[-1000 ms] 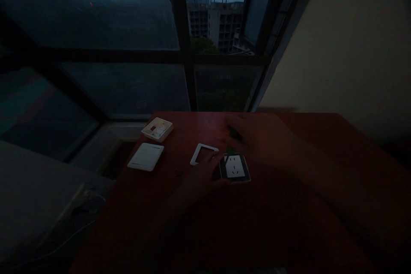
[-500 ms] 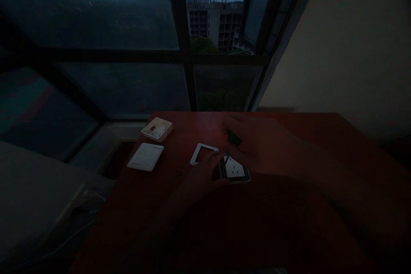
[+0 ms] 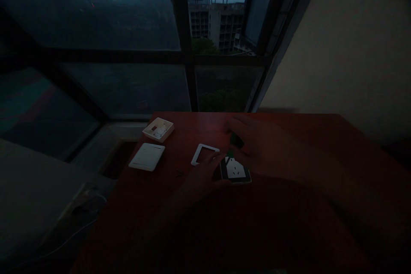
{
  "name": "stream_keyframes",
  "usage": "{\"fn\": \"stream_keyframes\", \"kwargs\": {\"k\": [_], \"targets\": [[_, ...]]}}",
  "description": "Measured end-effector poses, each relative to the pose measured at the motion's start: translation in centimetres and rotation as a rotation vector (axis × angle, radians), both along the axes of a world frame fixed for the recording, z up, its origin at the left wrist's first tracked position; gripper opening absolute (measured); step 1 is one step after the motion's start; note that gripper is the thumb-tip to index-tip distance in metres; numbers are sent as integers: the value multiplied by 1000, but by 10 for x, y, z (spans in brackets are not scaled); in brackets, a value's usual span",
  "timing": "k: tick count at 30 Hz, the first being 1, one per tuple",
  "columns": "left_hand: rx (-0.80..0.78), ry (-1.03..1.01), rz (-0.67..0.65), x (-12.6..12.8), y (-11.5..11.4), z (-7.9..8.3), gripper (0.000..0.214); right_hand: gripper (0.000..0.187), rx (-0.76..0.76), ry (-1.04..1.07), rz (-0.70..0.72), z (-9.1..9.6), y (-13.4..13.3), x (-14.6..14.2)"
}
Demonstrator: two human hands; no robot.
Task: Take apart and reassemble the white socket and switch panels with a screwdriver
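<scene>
A wall socket with a white middle and dark border lies on the red-brown table. My left hand grips its left side, thumb at the near edge and fingers at the far edge. Above it, my right hand is wrapped round the dark green handle of a screwdriver. The screwdriver's thin shaft slants down to the socket's upper left part; the exact spot of its tip is too dark to tell. Just beyond my left fingers lies a white cover frame.
At the table's left stand an open white back box and a flat white plate. Small dark screws lie left of my left hand. A window rises behind the table, with a pale wall at the right.
My right hand's grip has shifted slightly on the screwdriver. My left hand stays on the socket, and the whole view has moved a little.
</scene>
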State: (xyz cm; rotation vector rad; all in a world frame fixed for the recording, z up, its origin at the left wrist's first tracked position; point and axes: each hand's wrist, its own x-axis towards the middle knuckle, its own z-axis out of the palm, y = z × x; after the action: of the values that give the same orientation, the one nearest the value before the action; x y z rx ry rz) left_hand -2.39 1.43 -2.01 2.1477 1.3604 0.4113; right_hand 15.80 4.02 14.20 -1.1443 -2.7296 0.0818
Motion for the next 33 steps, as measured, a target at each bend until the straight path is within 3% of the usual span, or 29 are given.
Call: {"fn": "stream_keyframes", "kwargs": {"k": [3, 10, 18, 26, 28, 31, 33], "targets": [[22, 5, 8, 0, 0, 0, 70, 24, 8, 17, 24, -2, -2, 0], [27, 10, 18, 0, -1, -1, 76, 28, 123, -101, -154, -6, 1, -6], [15, 29, 13, 0, -1, 1, 72, 22, 1, -14, -17, -1, -4, 1], [11, 22, 30, 1, -1, 1, 79, 31, 167, -121, -287, -12, -5, -1], [9, 14, 28, 1, -1, 1, 78, 25, 106, -61, -231, -10, -4, 3], [9, 3, 23, 1, 0, 0, 76, 21, -62, 71, -28, -6, -3, 7], [7, 13, 35, 0, 0, -1, 76, 22, -99, 89, 14, -4, -4, 8]]}}
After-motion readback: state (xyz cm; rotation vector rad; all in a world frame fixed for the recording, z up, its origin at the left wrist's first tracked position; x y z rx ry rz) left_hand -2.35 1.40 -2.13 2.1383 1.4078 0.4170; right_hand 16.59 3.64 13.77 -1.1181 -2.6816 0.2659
